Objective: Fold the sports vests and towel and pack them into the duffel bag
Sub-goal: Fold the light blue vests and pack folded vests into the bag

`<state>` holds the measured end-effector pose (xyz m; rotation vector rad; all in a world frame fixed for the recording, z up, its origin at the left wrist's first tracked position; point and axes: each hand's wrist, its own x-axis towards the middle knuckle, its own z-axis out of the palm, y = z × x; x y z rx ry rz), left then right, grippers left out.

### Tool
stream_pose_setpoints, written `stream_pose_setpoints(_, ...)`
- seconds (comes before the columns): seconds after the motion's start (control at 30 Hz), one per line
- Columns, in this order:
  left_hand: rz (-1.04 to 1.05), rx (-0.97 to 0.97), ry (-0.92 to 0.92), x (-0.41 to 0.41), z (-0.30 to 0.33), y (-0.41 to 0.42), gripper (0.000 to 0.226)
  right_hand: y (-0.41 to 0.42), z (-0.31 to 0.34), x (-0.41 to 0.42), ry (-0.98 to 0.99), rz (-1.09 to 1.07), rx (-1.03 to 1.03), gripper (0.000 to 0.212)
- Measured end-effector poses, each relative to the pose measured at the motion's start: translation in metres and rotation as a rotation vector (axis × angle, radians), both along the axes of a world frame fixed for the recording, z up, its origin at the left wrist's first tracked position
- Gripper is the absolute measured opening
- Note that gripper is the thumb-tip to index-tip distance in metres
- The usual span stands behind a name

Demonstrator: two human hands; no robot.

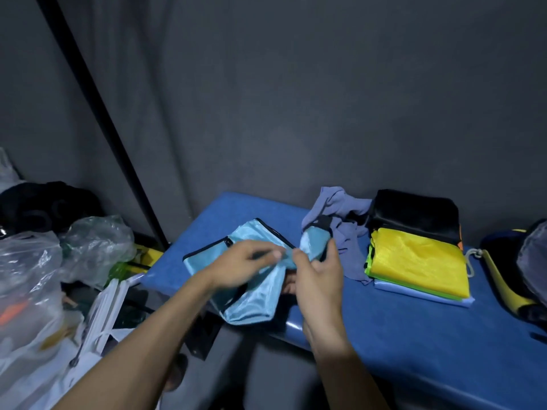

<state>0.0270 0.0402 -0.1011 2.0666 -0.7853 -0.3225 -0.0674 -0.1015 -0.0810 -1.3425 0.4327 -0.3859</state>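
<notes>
A light blue satin duffel bag (251, 303) with black zipper trim lies at the near left edge of the blue table (399, 335). My left hand (245, 263) pinches its fabric near the zipper. My right hand (318, 279) grips the bag's bunched end beside it. Folded vests sit in a stack at the right: a yellow vest (420, 261) on top, with green and pale blue layers under it. A crumpled purple-grey towel (340, 214) lies behind the bag.
A black folded item (414, 214) rests behind the yellow stack. A yellow and black bag (509, 279) with a cord sits at the far right. Clear plastic bags (35, 279) and clutter fill the left side. A grey curtain hangs behind the table.
</notes>
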Motion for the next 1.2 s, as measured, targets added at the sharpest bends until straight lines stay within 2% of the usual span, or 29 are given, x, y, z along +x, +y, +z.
stream_pose_setpoints(0.03, 0.091, -0.133, 0.096, 0.004, 0.006, 0.009, 0.035, 0.005, 0.002, 0.016, 0.027, -0.008, -0.056, 0.050)
stream_pose_setpoints(0.1, 0.287, -0.330, 0.370, 0.007, 0.020, 0.028, 0.041, 0.020, 0.009, 0.054, 0.065, 0.018, -0.136, 0.047)
stream_pose_setpoints(0.17, 0.428, -0.412, 0.597, 0.009, 0.029, 0.049, 0.059, 0.040, 0.019, 0.089, 0.164, 0.163, -0.180, 0.072)
stream_pose_setpoints(0.2, 0.464, -0.448, 0.668, 0.011, 0.028, 0.061, 0.067, 0.049, 0.023, 0.103, 0.216, 0.280, -0.154, 0.084)
stream_pose_setpoints(0.27, 0.502, -0.528, 0.767, 0.017, 0.023, 0.081, 0.079, 0.064, 0.026, 0.118, 0.267, 0.494, -0.122, 0.092)
stream_pose_setpoints(0.33, 0.548, -0.552, 0.816, 0.018, 0.016, 0.091, 0.069, 0.069, 0.017, 0.123, 0.295, 0.606, -0.239, 0.089)
stream_pose_setpoints(0.4, 0.547, -0.487, 0.731, 0.018, 0.007, 0.093, 0.047, 0.061, 0.003, 0.123, 0.275, 0.584, -0.503, 0.078)
stream_pose_setpoints(0.5, 0.599, -0.376, 0.495, 0.019, -0.005, 0.089, 0.018, 0.035, -0.010, 0.117, 0.174, 0.454, -0.940, 0.059)
stream_pose_setpoints(0.57, 0.651, -0.289, 0.351, 0.023, -0.012, 0.090, 0.014, 0.019, -0.015, 0.114, 0.085, 0.396, -1.157, 0.046)
stream_pose_setpoints(0.67, 0.674, -0.144, 0.141, 0.029, -0.016, 0.091, 0.013, 0.003, -0.024, 0.110, 0.090, 0.318, -1.465, 0.041)
stream_pose_setpoints(0.77, 0.716, 0.007, -0.089, 0.029, -0.013, 0.088, 0.011, -0.003, -0.037, 0.112, 0.073, 0.254, -1.592, 0.042)
stream_pose_setpoints(0.87, 0.721, 0.172, -0.317, 0.029, -0.017, 0.088, 0.012, 0.001, -0.039, 0.102, -0.172, 0.157, -1.679, 0.045)
stream_pose_setpoints(0.93, 0.736, 0.314, -0.398, 0.033, -0.024, 0.094, 0.013, 0.009, -0.041, 0.082, -0.407, 0.263, -1.680, 0.038)
stream_pose_setpoints(0.97, 0.734, 0.340, -0.393, 0.035, -0.026, 0.096, 0.015, 0.015, -0.044, 0.069, -0.482, 0.388, -1.662, 0.043)
stream_pose_setpoints(1.03, 0.723, 0.301, -0.387, 0.038, -0.027, 0.099, 0.016, 0.031, -0.054, 0.047, -0.496, 0.639, -1.691, 0.065)
stream_pose_setpoints(1.07, 0.720, 0.283, -0.383, 0.039, -0.027, 0.100, 0.013, 0.039, -0.060, 0.040, -0.469, 0.692, -1.755, 0.074)
stream_pose_setpoints(1.13, 0.714, 0.274, -0.374, 0.040, -0.025, 0.099, 0.009, 0.055, -0.073, 0.032, -0.400, 0.678, -1.831, 0.082)
stream_pose_setpoints(1.2, 0.707, 0.288, -0.352, 0.040, -0.024, 0.099, 0.008, 0.065, -0.075, 0.032, -0.352, 0.600, -1.770, 0.075)
